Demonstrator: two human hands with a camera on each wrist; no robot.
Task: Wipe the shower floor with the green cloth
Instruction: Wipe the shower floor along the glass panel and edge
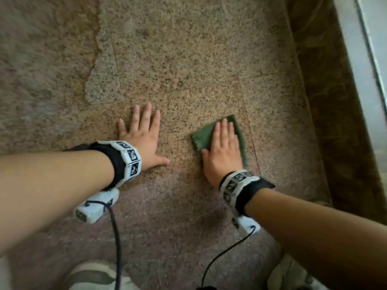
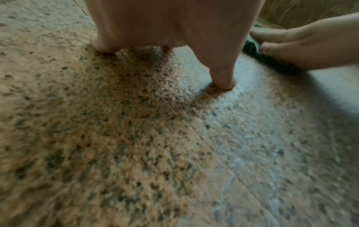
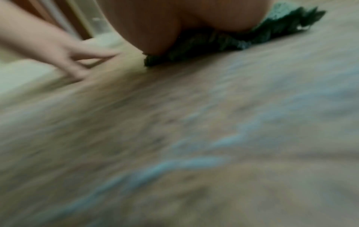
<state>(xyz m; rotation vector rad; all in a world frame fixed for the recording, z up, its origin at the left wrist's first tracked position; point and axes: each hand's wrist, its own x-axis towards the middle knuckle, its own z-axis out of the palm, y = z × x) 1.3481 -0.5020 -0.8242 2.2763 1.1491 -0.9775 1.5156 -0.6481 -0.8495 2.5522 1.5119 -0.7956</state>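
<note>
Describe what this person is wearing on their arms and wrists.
Both forearms are bare, no sleeves. Each wrist carries a black strap under a white segmented band printed with black-and-white square markers. A white camera unit hangs below the left wrist, another below the right, each trailing a black cable.

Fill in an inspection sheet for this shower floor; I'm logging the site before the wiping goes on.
Surface: speckled stone floor, with thin cracks or joints and a paler patch at the far left.
Job's things: green cloth lies flat on the floor, under the right hand.
Clutter: nothing seen.
Grippers: right hand presses flat on the cloth, fingers straight; left hand rests flat on the bare floor, fingers spread, apart from the cloth.
Cables: a black cable runs from the left wrist camera; another black one from the right wrist camera.
Surroundings: dark brown curb along the right, pale frame beyond it; shoes at the near edge.
</note>
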